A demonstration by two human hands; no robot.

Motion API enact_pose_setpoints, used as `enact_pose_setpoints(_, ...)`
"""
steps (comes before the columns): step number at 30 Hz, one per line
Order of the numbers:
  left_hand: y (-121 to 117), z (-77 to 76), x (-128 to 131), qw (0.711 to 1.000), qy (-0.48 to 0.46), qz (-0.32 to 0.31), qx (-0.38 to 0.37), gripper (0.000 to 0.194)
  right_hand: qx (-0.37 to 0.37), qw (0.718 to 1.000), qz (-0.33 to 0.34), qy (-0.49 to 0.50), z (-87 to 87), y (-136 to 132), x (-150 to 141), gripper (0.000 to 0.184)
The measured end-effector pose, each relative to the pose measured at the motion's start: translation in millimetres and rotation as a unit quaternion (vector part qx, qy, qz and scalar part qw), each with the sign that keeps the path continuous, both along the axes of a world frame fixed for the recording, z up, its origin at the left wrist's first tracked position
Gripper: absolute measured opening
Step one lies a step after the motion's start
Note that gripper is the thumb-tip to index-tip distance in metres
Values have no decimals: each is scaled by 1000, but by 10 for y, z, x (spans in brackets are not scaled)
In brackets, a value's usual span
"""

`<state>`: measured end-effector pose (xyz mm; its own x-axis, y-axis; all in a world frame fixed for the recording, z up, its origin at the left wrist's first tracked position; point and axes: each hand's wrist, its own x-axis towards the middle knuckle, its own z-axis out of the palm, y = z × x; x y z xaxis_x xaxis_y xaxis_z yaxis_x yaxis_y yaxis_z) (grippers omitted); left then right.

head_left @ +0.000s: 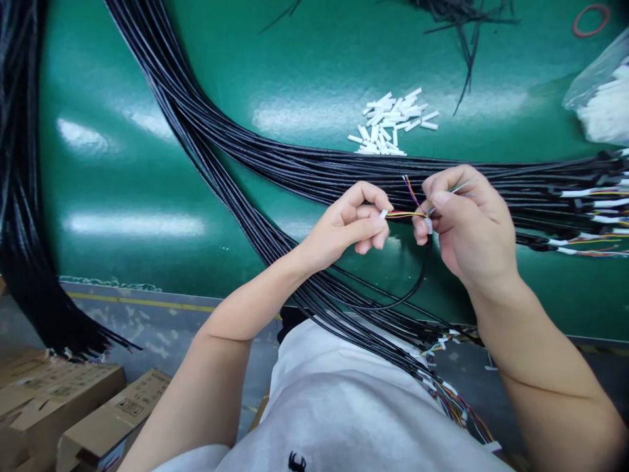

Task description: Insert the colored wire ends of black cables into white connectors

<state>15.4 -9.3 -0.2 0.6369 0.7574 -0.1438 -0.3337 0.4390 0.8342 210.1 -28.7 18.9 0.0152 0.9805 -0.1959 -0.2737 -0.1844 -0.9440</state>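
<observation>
Left fingers (364, 231) pinch a small white rectangular connector (384, 214); near it, right fingers (453, 204) hold thin multicoloured wires (407, 214) of a round black cable (428, 255).

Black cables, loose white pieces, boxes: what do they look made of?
Black cables: likely plastic or rubber jackets, semi-gloss; light streaks follow their bends.
White pieces: probably plastic, uniform white, short and straight-sided; too small to be sure of finish.
Boxes: cardboard by the look, matte brown, flat panels with dark printing.
</observation>
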Motion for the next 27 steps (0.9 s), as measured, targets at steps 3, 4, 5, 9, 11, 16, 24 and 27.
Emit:
enact_pose_setpoints(3,0,12,1,1000,-4,-5,4,39,-11,1000,14,16,17,13,9,17)
enact_pose_setpoints(4,0,19,4,1000,-6,-5,4,39,-8,1000,23,14,14,13,22,19)
enact_pose_setpoints(5,-1,27,6,1000,-10,-4,3,39,-4,999,34,8,8,9,38,19)
enact_pose_setpoints(9,-5,51,16,999,-25,-19,-6,36,14,995,73,-65,-30,-36,90,15)
enact_pose_setpoints(11,-7,50,19,999,-27,-26,-8,36,24,990,68,-118,-41,-61,97,16)
enact_pose_setpoints(16,-9,15,15,1000,-16,2,11,37,48,986,39,-157,-54,-82,91,18)
enact_pose_setpoints(24,-26,1,23,999,32,20,6,40,36,977,25,-210,-23,-89,41,24)
enact_pose_setpoints(27,-21,3,35,999,44,30,0,44,26,985,29,-168,-25,-78,34,25)
